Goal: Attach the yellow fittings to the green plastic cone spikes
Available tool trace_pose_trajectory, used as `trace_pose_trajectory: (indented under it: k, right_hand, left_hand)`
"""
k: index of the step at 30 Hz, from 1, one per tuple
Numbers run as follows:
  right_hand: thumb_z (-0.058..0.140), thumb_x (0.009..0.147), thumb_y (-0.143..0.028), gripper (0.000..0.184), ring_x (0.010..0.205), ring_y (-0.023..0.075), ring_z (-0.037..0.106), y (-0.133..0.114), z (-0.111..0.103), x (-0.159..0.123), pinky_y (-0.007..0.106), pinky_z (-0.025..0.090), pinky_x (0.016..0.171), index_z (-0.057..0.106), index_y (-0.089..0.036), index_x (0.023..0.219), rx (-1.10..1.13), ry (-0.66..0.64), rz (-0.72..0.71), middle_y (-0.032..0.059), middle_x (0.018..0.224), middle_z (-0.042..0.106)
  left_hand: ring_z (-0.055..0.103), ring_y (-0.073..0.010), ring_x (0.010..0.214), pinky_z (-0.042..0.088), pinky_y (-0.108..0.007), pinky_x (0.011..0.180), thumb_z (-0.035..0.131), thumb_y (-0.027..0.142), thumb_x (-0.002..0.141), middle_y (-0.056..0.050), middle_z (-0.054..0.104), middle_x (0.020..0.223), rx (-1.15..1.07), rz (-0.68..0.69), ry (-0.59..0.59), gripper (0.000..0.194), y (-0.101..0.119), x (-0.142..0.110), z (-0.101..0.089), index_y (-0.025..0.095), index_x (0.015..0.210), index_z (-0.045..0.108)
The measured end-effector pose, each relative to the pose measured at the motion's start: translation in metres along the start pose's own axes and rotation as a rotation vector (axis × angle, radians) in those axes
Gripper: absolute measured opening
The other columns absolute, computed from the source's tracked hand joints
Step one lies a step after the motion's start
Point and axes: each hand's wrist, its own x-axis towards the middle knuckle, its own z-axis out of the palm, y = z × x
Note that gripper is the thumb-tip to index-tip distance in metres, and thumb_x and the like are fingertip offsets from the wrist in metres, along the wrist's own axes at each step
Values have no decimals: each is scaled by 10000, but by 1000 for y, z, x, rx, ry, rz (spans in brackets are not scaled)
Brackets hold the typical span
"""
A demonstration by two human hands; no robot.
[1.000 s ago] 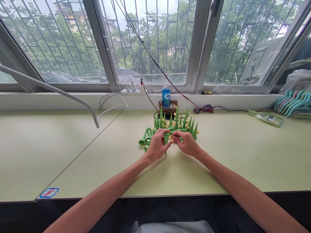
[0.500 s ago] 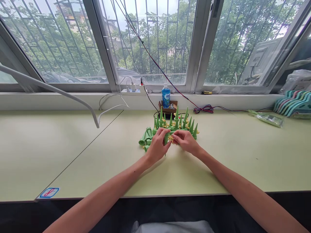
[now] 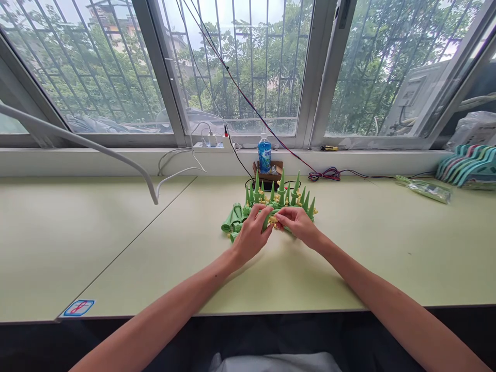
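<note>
— Now, your table (image 3: 387, 248) carries clustered green cones (image 3: 282, 189), many upright, just beyond your hands. What could go wrong?
— Your left hand (image 3: 252, 230) grips one tilted cone (image 3: 265, 222) in front of them; a forward swing of your knuckles could topple the cluster.
— And your right hand (image 3: 298, 226)?
— It pinches a yellow fitting (image 3: 273, 219) beside that cone, partly hidden by your fingers; a loosened pinch could drop it.
</note>
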Motion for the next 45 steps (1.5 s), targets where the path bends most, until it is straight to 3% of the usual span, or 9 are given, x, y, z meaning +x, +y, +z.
trace_pose_trajectory:
  k: [20,24,29,33,38,41,45]
  right_hand:
    - [736,722,-428,302,590,103,531,-6,-5,0,263,441,600,643,-141,722,213,-79,180,6,639,589]
    - [738,717,-433,308,582,100,528,-7,-5,0,262,443,594,644,-140,720,217,-80,186,7,640,588]
    - [673,772,-455,318,563,110,531,-2,-3,0,265,450,581,630,-147,707,76,-48,121,8,622,589]
    - [527,884,-429,356,526,115,512,0,-1,-2,257,411,543,597,-163,657,-301,44,-54,11,588,594]
    - [515,898,-328,209,601,138,562,-2,0,-7,245,410,554,621,-180,795,-581,175,-239,14,664,634]
    - [534,883,-280,117,620,136,572,-6,1,-9,238,429,569,604,-189,861,-608,164,-311,8,678,632]
    - [563,839,-211,83,628,118,563,-8,4,-13,238,466,625,554,-197,920,-584,33,-396,-5,714,613]
  left_hand:
    - [566,-87,722,486,-218,649,492,169,910,-75,495,1114,46,76,13,292,3,1,-1,222,1196,467]
    - [519,-62,638,479,-223,630,496,180,909,-67,494,1117,17,42,7,282,4,0,-1,228,1186,479]
    - [505,-68,626,488,-227,607,563,225,868,-58,506,1088,-97,-96,-7,285,4,2,1,223,1150,520]
    - [497,-60,553,468,-223,526,645,291,803,-59,541,1046,-210,-271,-21,325,4,5,0,202,1104,559]
    - [544,-102,495,423,-221,463,678,434,767,-25,625,760,-388,-503,-41,410,4,10,-6,175,1076,606]
    - [587,-134,518,465,-230,487,666,487,767,-1,598,597,-550,-612,-36,436,3,12,-8,151,1041,628]
    - [607,-122,533,537,-269,537,659,493,775,-46,663,758,-743,-689,24,413,0,14,-6,126,966,646]
